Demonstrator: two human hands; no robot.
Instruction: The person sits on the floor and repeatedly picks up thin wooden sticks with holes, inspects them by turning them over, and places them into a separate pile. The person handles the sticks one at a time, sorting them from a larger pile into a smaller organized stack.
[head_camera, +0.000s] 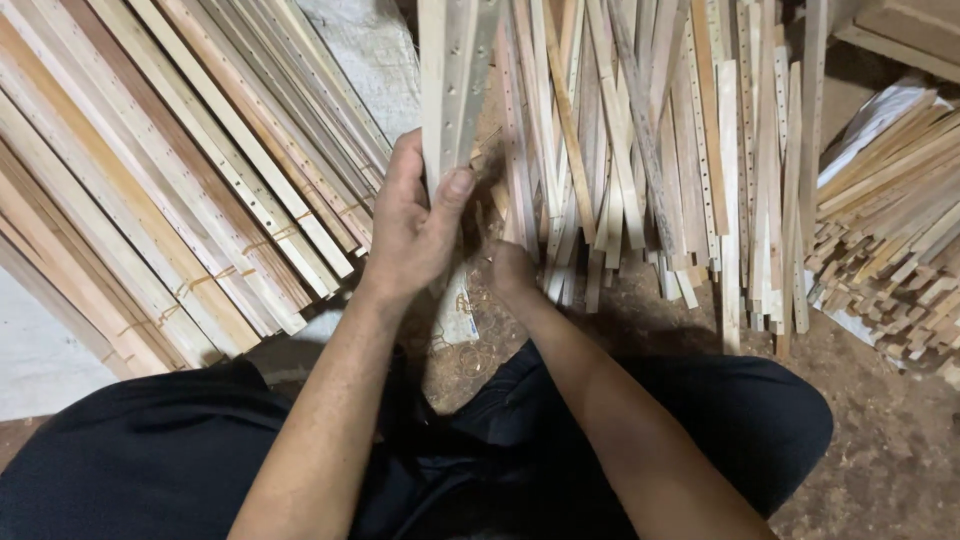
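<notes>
My left hand (412, 226) is closed around the lower end of a few pale wooden slats (452, 80) with small drilled holes, held upright together in front of me. My right hand (510, 272) is lower and just to the right, partly hidden behind the left hand, reaching into the foot of a loose heap of similar slats (640, 150). Its fingers are hidden, so what they hold cannot be seen. I sit with my black-trousered legs (150, 450) spread on a dirt floor.
Bundles of long slats tied with rubber bands (170, 200) lean at the left. Another stack of slats (890, 230) lies at the right. Loose rubber bands (470, 350) and sawdust lie on the floor between my knees. A white sack (365, 50) shows behind.
</notes>
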